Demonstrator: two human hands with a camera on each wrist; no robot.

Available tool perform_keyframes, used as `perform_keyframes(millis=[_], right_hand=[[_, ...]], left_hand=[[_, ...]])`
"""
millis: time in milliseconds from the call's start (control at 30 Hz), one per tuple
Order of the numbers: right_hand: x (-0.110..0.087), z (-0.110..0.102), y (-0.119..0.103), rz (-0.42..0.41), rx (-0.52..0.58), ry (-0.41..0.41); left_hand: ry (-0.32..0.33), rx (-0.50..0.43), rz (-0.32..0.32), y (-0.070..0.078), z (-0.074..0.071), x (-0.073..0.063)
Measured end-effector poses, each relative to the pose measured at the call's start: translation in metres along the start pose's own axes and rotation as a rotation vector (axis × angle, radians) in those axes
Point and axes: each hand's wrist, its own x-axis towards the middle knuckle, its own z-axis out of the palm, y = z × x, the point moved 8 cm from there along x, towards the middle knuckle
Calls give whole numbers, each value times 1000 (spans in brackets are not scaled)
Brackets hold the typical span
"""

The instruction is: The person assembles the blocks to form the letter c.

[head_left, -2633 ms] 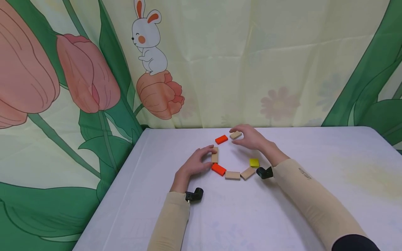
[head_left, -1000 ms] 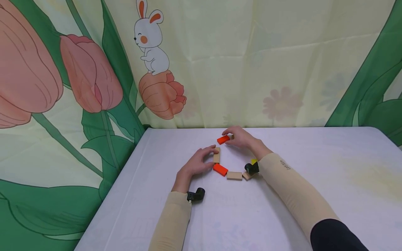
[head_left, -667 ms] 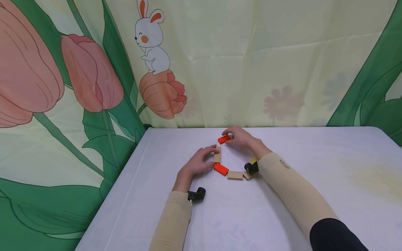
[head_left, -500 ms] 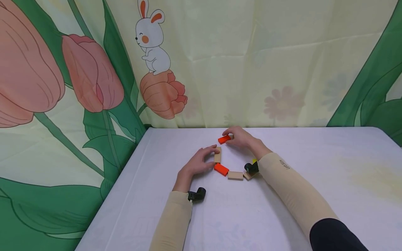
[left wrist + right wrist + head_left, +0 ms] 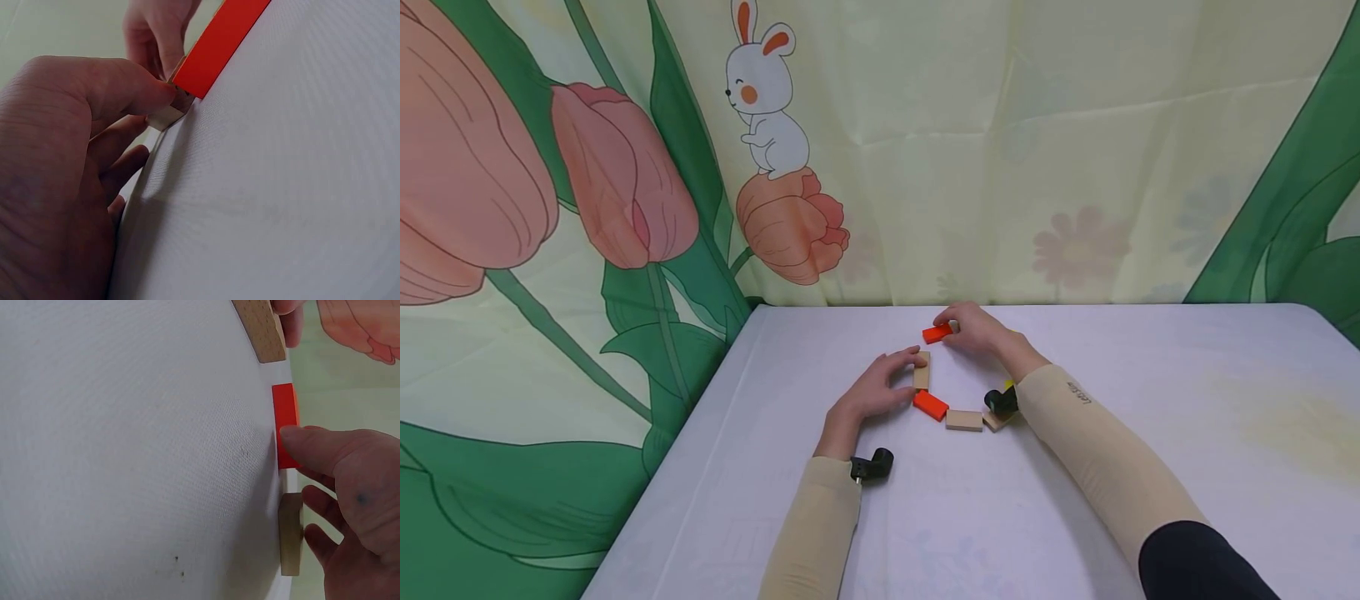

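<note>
My left hand holds a plain wooden block lengthwise, index finger near its far end and thumb near its near end. A red block lies at that near end, close to the thumb in the left wrist view. Farther back, my right hand pinches a second red block, its thumb flat on the side in the right wrist view. Another plain block stands beside it, below the right fingers in that view and mostly hidden by the hand in the head view.
The blocks form a curve on the white-clothed table. Two plain blocks, one the near block and one angled, continue it to the right. A yellow block is mostly hidden by the right wrist camera. Behind hangs a printed curtain.
My right hand has moved left from the far plain block to the red block beside it. The left hand stays on its plain block. The whole head view has shifted slightly.
</note>
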Motion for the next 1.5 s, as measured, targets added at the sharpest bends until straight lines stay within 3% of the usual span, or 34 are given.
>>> perform_keyframes(millis=[267, 600, 1100, 1500], right_hand=[[2, 0, 2, 29, -1, -12], [1, 1, 0, 8, 3, -15], [3, -1, -11, -62, 9, -14], [-1, 3, -13, -69, -10, -30]], left_hand=[[0, -6, -35, -1, 0, -1], [3, -25, -50, -2, 1, -1], [0, -8, -3, 1, -1, -2], [-4, -31, -12, 0, -1, -3]])
